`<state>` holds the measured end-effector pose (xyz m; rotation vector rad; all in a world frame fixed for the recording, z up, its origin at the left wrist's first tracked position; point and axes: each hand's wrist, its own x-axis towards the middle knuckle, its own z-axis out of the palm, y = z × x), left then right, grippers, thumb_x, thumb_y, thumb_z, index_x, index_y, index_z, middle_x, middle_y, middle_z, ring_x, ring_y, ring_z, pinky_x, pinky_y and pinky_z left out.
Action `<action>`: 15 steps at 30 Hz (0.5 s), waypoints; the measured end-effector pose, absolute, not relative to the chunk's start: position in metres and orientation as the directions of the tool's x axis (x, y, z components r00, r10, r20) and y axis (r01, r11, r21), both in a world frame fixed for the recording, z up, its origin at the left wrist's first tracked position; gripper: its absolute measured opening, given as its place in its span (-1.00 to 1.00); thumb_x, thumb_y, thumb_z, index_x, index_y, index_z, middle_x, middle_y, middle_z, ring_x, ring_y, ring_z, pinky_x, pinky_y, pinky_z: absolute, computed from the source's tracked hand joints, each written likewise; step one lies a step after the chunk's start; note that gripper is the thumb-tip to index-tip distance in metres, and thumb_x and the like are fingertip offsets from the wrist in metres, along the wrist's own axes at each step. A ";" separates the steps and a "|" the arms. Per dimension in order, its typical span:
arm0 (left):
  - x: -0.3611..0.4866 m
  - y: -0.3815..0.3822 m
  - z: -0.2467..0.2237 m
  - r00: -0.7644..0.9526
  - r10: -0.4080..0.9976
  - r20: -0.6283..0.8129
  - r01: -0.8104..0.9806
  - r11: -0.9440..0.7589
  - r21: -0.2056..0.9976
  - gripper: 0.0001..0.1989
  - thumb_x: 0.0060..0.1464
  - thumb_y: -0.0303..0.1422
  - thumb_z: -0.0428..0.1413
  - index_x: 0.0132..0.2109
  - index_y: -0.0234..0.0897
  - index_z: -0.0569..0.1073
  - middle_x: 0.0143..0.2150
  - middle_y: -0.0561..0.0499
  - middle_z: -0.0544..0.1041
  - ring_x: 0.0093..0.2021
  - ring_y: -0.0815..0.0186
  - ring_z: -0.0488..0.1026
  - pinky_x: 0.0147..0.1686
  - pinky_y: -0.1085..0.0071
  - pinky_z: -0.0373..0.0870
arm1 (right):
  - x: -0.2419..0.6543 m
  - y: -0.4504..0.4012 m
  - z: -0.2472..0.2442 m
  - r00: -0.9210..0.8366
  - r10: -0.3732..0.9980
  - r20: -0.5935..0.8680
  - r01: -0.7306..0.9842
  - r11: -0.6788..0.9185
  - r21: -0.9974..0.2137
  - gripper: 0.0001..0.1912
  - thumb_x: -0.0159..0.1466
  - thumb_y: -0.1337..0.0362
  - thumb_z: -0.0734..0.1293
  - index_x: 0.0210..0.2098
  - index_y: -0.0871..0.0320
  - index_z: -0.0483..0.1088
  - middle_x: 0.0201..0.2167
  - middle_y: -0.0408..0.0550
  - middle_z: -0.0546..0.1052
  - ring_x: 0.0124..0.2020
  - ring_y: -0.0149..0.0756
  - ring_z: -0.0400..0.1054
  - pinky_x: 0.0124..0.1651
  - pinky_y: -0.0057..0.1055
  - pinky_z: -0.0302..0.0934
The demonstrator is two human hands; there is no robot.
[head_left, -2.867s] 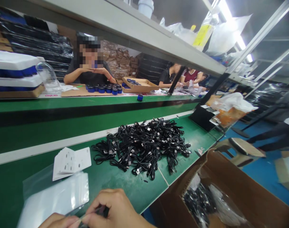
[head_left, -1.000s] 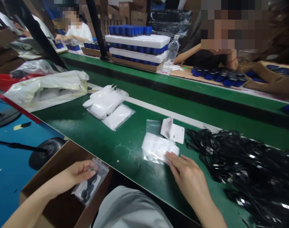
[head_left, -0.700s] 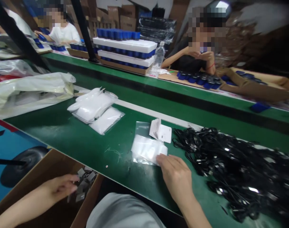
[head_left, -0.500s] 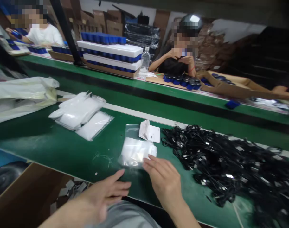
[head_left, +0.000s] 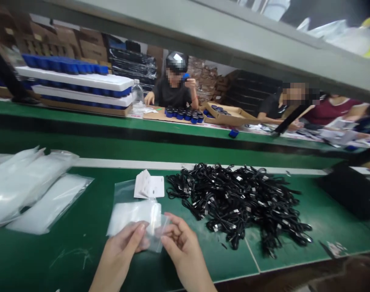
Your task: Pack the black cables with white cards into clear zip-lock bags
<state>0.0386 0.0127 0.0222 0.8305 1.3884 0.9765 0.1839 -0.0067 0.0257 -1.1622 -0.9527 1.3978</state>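
Between my hands a small clear plastic bag (head_left: 155, 240) is held up off the green table. My left hand (head_left: 126, 241) pinches its left side between thumb and fingers. The fingertips of my right hand (head_left: 180, 239) grip its right edge. Just behind them lies a larger clear bag (head_left: 121, 217) holding a white stack, partly hidden by my left hand. A fanned pile of small white cards (head_left: 156, 186) rests at the back of that bag. Right of my hands spreads a heap of black cables (head_left: 233, 202) with metal plugs.
Filled white plastic bags (head_left: 48, 202) lie at the left. Across a raised green ledge (head_left: 112, 134) stand stacked trays of blue items (head_left: 81, 83), a bottle (head_left: 138, 93) and an open carton (head_left: 230, 115). Several people work there. A grey beam (head_left: 233, 44) crosses overhead.
My view has swung right. Both hands, apart before, have come together and taken hold of a small clear bag. A co-worker opposite has raised a blue item in one hand.
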 end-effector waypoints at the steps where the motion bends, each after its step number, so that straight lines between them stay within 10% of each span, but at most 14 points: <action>1: 0.036 0.014 0.021 -0.062 0.916 -0.396 -0.029 0.395 0.918 -0.52 -0.21 0.01 0.21 -0.25 -0.30 0.53 -0.40 0.04 0.57 -0.38 0.22 0.52 -0.27 0.37 0.51 | 0.183 -0.004 0.026 0.026 0.985 -0.171 -0.254 -0.159 -0.954 -0.51 0.06 0.17 0.43 -0.06 0.18 0.27 -0.48 -0.14 0.48 -0.43 -0.32 0.37 -0.27 -0.38 0.25; 5: 0.015 0.014 0.020 -0.306 0.948 -0.089 0.345 0.198 0.917 -0.45 -0.11 -0.02 0.13 0.01 -0.19 0.35 0.00 -0.09 0.45 -0.03 0.09 0.45 -0.03 0.24 0.40 | 0.182 0.003 0.026 0.100 0.970 -0.221 -0.265 -0.188 -0.946 -0.58 -0.06 0.30 0.46 -0.22 0.18 0.31 -0.62 -0.30 0.34 -0.54 -0.41 0.25 -0.38 -0.46 0.16; 8: 0.006 0.007 0.024 -0.248 0.949 0.193 0.659 0.019 0.752 -0.66 -0.05 -0.06 0.09 -0.19 -0.14 0.44 -0.05 -0.07 0.46 -0.05 0.09 0.44 -0.03 0.26 0.38 | 0.181 0.004 0.025 0.110 0.969 -0.221 -0.229 -0.192 -0.954 -0.64 -0.08 0.35 0.42 -0.28 0.18 0.31 -0.61 -0.28 0.34 -0.51 -0.39 0.25 -0.36 -0.45 0.14; 15: 0.036 0.003 0.031 0.089 0.993 -0.073 0.401 0.032 0.916 -0.74 -0.08 -0.12 0.17 -0.22 -0.08 0.55 -0.20 0.06 0.61 -0.28 0.23 0.58 -0.26 0.51 0.49 | 0.172 0.002 0.023 0.110 0.988 -0.113 -0.088 -0.103 -0.991 -0.77 -0.02 0.42 0.31 -0.39 0.11 0.18 -0.56 -0.26 0.37 -0.48 -0.38 0.26 -0.36 -0.45 0.13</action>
